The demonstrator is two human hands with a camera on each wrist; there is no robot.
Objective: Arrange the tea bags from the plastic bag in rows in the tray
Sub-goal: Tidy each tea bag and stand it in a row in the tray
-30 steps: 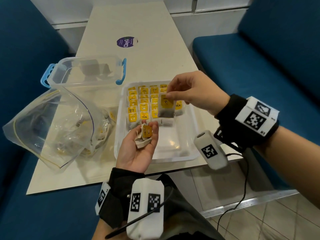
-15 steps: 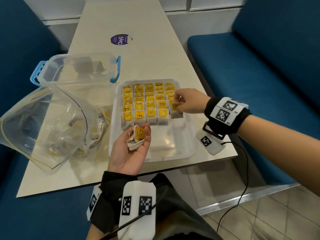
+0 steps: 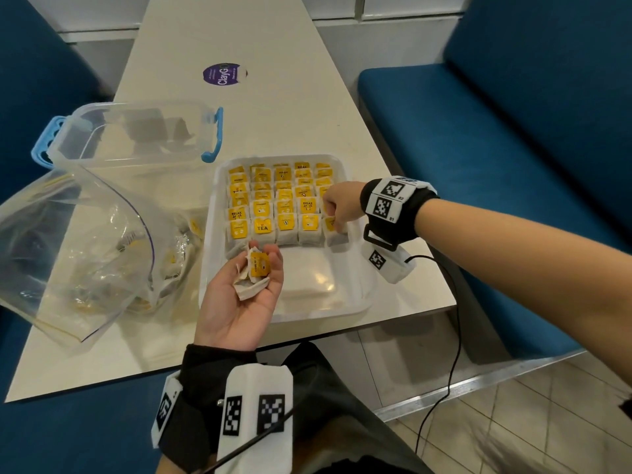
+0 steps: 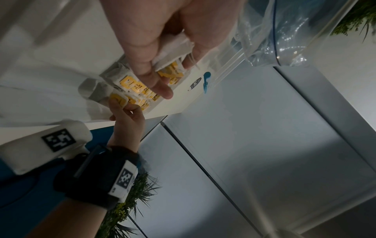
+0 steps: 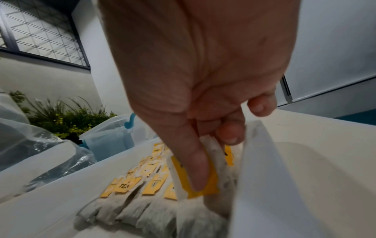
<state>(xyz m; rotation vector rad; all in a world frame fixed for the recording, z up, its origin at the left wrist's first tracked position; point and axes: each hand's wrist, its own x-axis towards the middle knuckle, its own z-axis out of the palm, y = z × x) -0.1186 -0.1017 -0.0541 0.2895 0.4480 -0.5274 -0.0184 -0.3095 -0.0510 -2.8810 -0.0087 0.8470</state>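
A white tray on the table holds several rows of tea bags with yellow tags. My right hand is down at the right end of the nearest row and pinches a tea bag between thumb and fingers beside the tray wall. My left hand lies palm up over the tray's near left corner, fingers loosely cupped round a few crumpled tea bags. A clear plastic bag with more tea bags lies to the left of the tray.
A clear lidded box with blue handles stands behind the plastic bag. A purple sticker is farther up the table. Blue bench seats flank the table. The tray's near half holds no bags.
My right hand carried a tea bag from above the tray down to the right end of the nearest row. The left hand stayed where it was, still cupping its tea bags.
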